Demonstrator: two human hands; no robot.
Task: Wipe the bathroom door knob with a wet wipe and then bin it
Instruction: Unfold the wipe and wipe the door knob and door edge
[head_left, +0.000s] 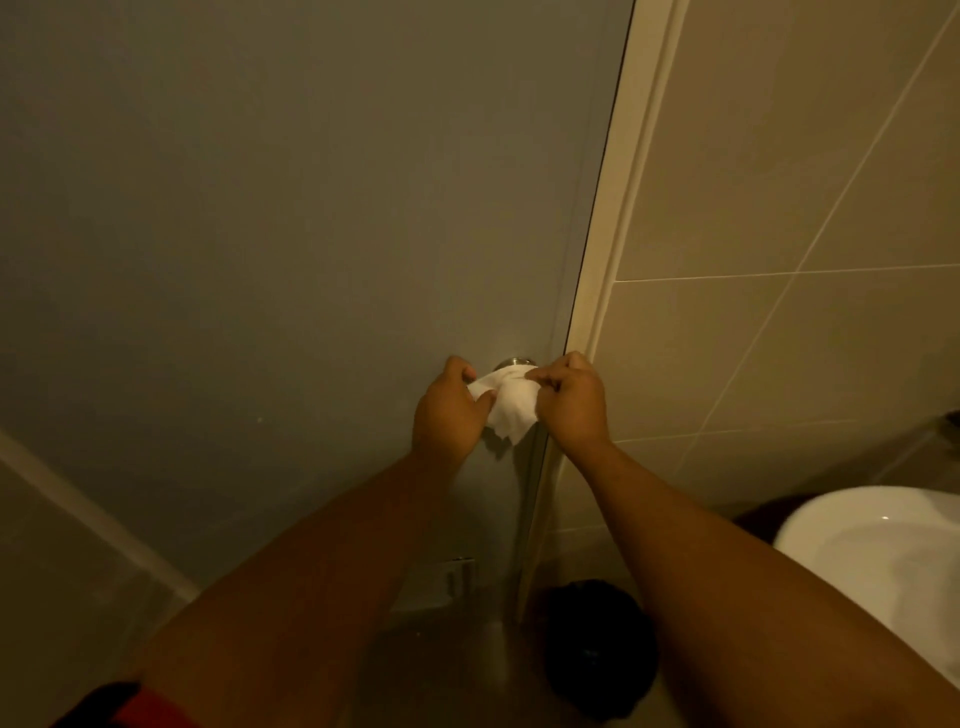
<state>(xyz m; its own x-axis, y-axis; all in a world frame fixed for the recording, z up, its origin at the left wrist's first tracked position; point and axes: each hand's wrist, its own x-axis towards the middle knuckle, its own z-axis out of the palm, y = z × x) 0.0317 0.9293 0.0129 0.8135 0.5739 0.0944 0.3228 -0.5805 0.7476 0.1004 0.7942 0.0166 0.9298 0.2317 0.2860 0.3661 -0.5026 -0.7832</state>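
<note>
A white wet wipe (508, 405) is stretched between both hands right in front of the metal door knob (514, 362), whose top rim alone shows above the wipe. My left hand (451, 410) pinches the wipe's left edge and my right hand (571, 400) pinches its right edge. The knob sits on a grey-blue door (291, 218), near its right edge. A dark round bin (597, 649) stands on the floor below, by the foot of the door.
A white door frame (618, 208) runs along the door's right side, with a beige tiled wall (789, 182) beyond it. A white basin (883, 551) juts in at the lower right. Another wall with white trim lies at the lower left.
</note>
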